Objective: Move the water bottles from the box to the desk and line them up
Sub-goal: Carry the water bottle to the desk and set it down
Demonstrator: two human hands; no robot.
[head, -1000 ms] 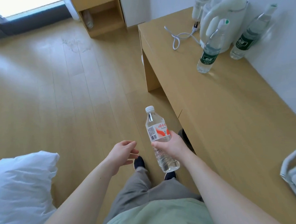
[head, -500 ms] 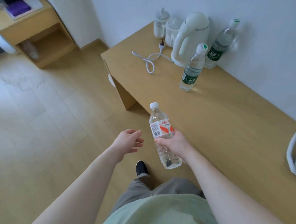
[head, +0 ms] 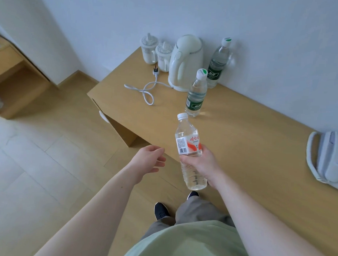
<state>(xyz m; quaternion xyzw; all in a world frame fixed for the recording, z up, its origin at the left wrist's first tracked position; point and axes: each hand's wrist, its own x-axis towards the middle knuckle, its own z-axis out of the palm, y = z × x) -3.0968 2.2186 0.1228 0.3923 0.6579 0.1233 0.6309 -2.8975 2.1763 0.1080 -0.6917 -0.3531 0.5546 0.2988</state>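
- My right grip [head: 198, 163] is wrapping fully round the mid-body of the red-label bottle [head: 189, 147], holding it upright, near the table [head: 249, 149] front edge.
- My left grip [head: 150, 159] is hanging slack, fingers loose, holding nothing.
- Risk: base clipping that edge if I am carrying too low; bottle slipping.
- Risk: nudging the green-label bottle [head: 196, 96] just ahead.
- Open tabletop is lying to the right of my grip.

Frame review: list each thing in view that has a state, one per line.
Red-label bottle: capped, held upright.
Right hand: gripping that bottle.
Left hand: empty, fingers relaxed.
Near green bottle: capped, standing on desk.
Far green bottle: capped, standing by wall.
Kettle: lid closed.
Plug: unplugged, on desk.
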